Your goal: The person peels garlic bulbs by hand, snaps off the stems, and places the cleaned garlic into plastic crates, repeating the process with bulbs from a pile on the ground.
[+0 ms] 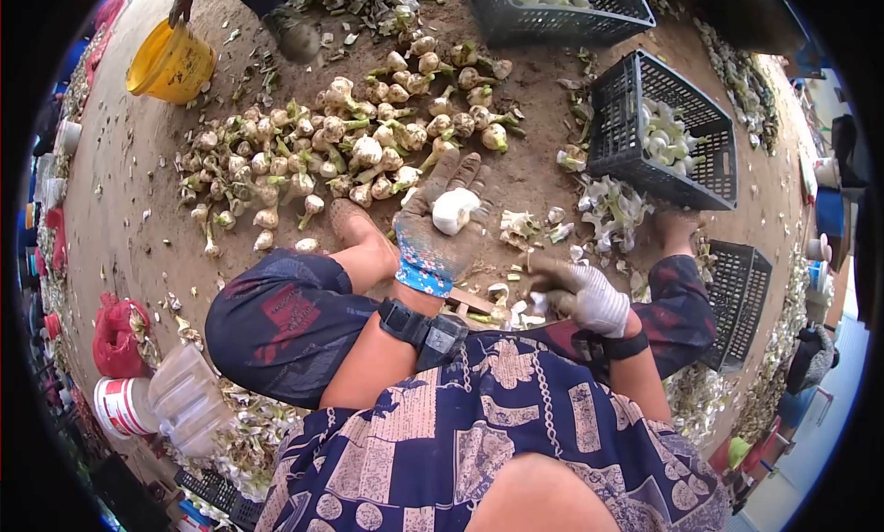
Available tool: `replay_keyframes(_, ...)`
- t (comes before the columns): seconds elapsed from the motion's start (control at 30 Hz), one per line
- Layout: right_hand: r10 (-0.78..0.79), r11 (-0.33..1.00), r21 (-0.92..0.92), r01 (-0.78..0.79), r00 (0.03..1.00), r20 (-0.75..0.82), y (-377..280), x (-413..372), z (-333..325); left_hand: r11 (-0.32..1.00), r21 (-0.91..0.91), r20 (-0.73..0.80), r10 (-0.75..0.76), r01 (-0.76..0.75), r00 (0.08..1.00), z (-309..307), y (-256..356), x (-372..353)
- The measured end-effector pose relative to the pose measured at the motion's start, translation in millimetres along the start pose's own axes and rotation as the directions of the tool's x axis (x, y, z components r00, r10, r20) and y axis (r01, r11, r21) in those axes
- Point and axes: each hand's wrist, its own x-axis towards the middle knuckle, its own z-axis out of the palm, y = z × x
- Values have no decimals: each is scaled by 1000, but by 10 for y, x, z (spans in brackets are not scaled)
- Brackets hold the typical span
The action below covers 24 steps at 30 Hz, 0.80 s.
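Observation:
My left hand [440, 221], in a soiled glove with a blue flowered cuff, lies palm up and holds a peeled white garlic bulb [455, 211]. My right hand [582, 294], in a dirty white knitted glove, is lower and to the right, apart from the bulb. Its fingers point left and look spread; they are a little blurred, and I see nothing held in them. Beneath the hands lie garlic peelings [520, 225], cut stalk pieces and a narrow wooden piece [471, 300]. Beyond my left hand spreads a heap of untrimmed garlic bulbs [318, 145] with stalks.
A black crate [612, 168] with white bulbs stands at right, another crate [552, 21] behind it. A third dark crate [739, 302] is beside my right knee. Another person's hand [180, 5] touches a yellow bucket [175, 67]. At left lie a red bag [120, 334] and white bucket [120, 406].

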Motion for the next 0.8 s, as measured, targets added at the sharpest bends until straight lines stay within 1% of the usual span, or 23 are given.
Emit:
replay_keyframes(0.03, -106, 959, -278, 51, 977, -185, 54, 56, 9, 997, 1, 13, -74, 74, 997, -31, -14, -5)
replay_keyframes(0.07, -168, 787, -610, -93, 919, -356, 172, 172, -12, 989, 2, 28, -146, 146, 989, -76, -40, -1)
replay_keyframes(0.1, -164, 850, -523, -59, 914, -370, 2, 258, 4, 984, 60, -11, -165, 165, 986, -195, -88, 44)
replay_keyframes(0.13, -160, 903, -430, -18, 913, -375, -236, 369, 68, 970, 92, 8, -228, 226, 974, -322, -125, 77)
replay_keyframes(0.17, -404, 808, -558, 189, 867, -291, -382, 479, 148, 958, 120, -78, -252, 260, 965, -337, -153, 68)
replay_keyframes(0.2, -587, 591, -743, 313, 799, -130, -557, 613, 208, 941, 144, -168, -280, 305, 945, -344, -177, 56)
replay_keyframes(0.23, -569, 559, -774, 296, 816, -98, -520, 690, 263, 942, 85, 23, -327, 324, 945, -301, -181, 68)
replay_keyframes(0.27, -548, 522, -806, 280, 834, -65, -476, 765, 293, 933, 72, 61, -357, 352, 932, -329, -158, 132)
replay_keyframes(0.3, -537, 549, -797, 253, 837, -104, -536, 793, 298, 936, 75, 76, -350, 345, 934, -337, -116, 175)
replay_keyframes(0.33, -531, 547, -798, 254, 842, -95, -509, 816, 287, 939, 73, 86, -342, 336, 936, -365, -68, 196)
replay_keyframes(0.4, -353, 533, -831, 161, 935, -45, -412, 841, 278, 953, 70, 37, -299, 296, 954, -373, 10, 239)
replay_keyframes(0.43, -256, 570, -813, 113, 966, -45, -522, 800, 322, 961, 84, -6, -264, 264, 964, -347, 52, 260)
replay_keyframes(0.47, -178, 624, -773, 113, 984, 1, -369, 782, 336, 976, -6, -7, -220, 220, 976, -314, 90, 277)
replay_keyframes(0.5, -113, 801, -579, 155, 988, 108, -353, 691, 338, 986, -4, -30, -167, 167, 986, -248, 154, 308)
replay_keyframes(0.53, -78, 926, -344, 156, 970, 230, -350, 609, 325, 994, -2, -54, -107, 107, 993, -207, 217, 332)
replay_keyframes(0.57, -112, 961, -202, 188, 935, 337, -331, 559, 253, 995, -57, -29, -81, 80, 996, -218, 256, 338)
replay_keyframes(0.6, -159, 978, -53, 201, 888, 431, -335, 534, 183, 995, -63, -42, -80, 77, 996, -237, 293, 339)
replay_keyframes(0.63, 78, 995, -82, -52, 929, 361, -506, 523, 119, 992, -84, -15, -98, 96, 995, -256, 319, 341)
replay_keyframes(0.67, -7, 958, -281, 60, 983, 185, -361, 619, 114, 987, -105, 17, -116, 117, 993, -263, 332, 343)
replay_keyframes(0.7, 154, 732, -680, -47, 983, 98, -157, 774, 108, 980, -146, 23, -135, 137, 991, -243, 338, 320)
replay_keyframes(0.73, 256, 341, -930, -134, 966, -46, -9, 932, 96, 978, -156, 22, -135, 137, 991, -267, 332, 302)
replay_keyframes(0.77, 436, 177, -968, -177, 896, -83, 11, 1065, 78, 983, -115, 6, -140, 140, 990, -296, 336, 299)
replay_keyframes(0.8, 105, 262, -965, 22, 993, 51, 309, 1020, 27, 988, -74, -10, -138, 137, 990, -326, 344, 294)
